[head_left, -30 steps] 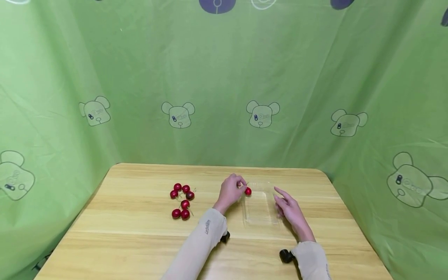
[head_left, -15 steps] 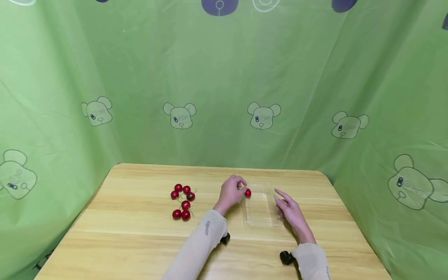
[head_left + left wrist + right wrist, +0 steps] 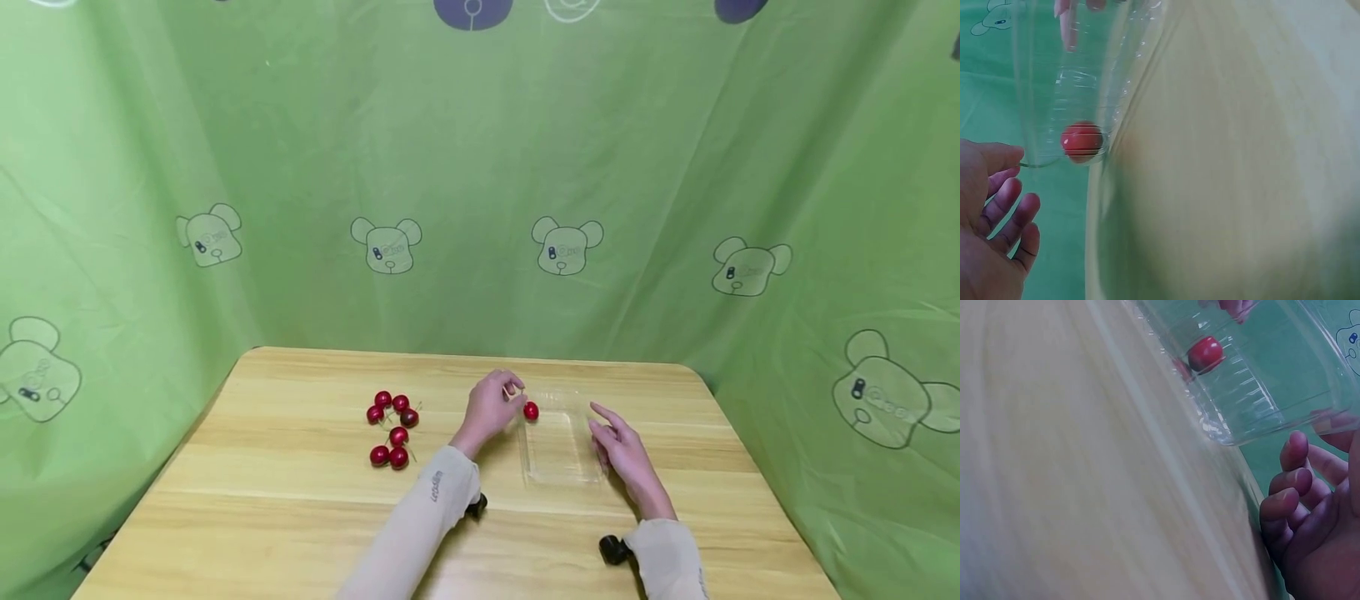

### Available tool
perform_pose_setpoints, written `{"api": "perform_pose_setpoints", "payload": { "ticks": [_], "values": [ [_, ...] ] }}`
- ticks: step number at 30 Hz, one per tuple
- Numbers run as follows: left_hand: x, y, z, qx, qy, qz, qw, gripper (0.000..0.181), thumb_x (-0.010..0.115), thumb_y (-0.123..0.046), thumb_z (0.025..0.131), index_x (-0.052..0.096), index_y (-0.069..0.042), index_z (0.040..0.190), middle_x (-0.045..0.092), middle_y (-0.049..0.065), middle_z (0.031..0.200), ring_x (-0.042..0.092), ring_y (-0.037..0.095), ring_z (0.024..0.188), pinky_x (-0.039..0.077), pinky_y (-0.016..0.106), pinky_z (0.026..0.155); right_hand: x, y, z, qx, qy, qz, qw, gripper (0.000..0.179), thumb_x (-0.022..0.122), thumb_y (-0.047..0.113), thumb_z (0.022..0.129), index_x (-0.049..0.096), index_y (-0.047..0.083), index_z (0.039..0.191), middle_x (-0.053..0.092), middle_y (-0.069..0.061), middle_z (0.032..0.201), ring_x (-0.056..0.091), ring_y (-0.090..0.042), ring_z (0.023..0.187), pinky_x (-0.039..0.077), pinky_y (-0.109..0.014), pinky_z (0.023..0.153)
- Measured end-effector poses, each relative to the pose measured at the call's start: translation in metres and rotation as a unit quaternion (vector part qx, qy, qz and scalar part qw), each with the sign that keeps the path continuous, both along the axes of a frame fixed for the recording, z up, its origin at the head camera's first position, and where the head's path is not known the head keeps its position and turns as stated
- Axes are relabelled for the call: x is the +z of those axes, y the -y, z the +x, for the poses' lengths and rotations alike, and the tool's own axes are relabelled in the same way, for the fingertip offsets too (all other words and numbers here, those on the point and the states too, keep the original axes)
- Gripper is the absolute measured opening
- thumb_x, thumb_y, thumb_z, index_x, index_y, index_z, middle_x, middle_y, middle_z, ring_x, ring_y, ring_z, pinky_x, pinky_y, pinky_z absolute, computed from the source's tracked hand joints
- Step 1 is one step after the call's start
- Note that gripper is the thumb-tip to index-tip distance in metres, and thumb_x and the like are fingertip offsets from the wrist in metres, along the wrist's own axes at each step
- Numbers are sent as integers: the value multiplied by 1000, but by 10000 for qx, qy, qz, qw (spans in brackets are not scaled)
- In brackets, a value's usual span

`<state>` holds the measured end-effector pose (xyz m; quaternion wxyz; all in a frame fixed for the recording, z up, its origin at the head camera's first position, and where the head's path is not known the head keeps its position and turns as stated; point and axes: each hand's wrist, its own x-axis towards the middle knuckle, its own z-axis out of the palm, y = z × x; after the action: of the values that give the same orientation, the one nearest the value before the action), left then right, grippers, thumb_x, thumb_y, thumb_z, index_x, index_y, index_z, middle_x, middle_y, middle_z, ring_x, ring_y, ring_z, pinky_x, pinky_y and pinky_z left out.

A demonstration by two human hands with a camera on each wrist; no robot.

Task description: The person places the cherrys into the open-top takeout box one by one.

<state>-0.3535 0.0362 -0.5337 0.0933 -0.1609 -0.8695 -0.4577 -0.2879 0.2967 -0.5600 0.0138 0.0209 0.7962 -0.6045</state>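
One red cherry [image 3: 531, 411] lies in the far left corner of a clear plastic container [image 3: 562, 481]. Just left of that corner is my left hand [image 3: 489, 409], its thumb and index finger apart in the head view. In the left wrist view the cherry's thin stem [image 3: 1040, 165] reaches over the container's edge, its end right at the thumb tip. My right hand [image 3: 624, 454] is at the container's right side with fingers loosely bent; a fingertip [image 3: 1329, 422] overlaps the clear wall in the right wrist view. Several cherries with stems [image 3: 399, 457] lie left of my left hand.
The light wooden table [image 3: 285, 533] has rounded far corners. A green curtain [image 3: 480, 317] with bear-head drawings surrounds its back and sides. Both forearms wear pale sleeves, with a small black device [image 3: 614, 549] at each wrist.
My left hand has shifted slightly left, away from the cherry, and its thumb and index finger look farther apart. The cherry stays in the container's corner. My right hand keeps its place.
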Motion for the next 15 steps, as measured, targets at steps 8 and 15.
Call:
{"api": "perform_pose_setpoints", "payload": {
  "ticks": [8,15],
  "values": [
    [11,17,2,35,-149,-25,9999,14,79,-17,92,74,-13,104,64,1,93,60,15,82,49,23,73,-2,1,0,48,-41,-31,10000,58,52,35,109,37,13,160,57,-5,78,45,-9,52,45,-26,48],
    [19,42,4,123,-239,-127,9996,13,78,-19,93,73,-15,105,65,-1,92,59,10,80,50,23,73,0,0,1,37,4,-140,9999,58,53,34,109,36,13,161,58,-4,79,46,-9,55,47,-26,50]
  ]
}}
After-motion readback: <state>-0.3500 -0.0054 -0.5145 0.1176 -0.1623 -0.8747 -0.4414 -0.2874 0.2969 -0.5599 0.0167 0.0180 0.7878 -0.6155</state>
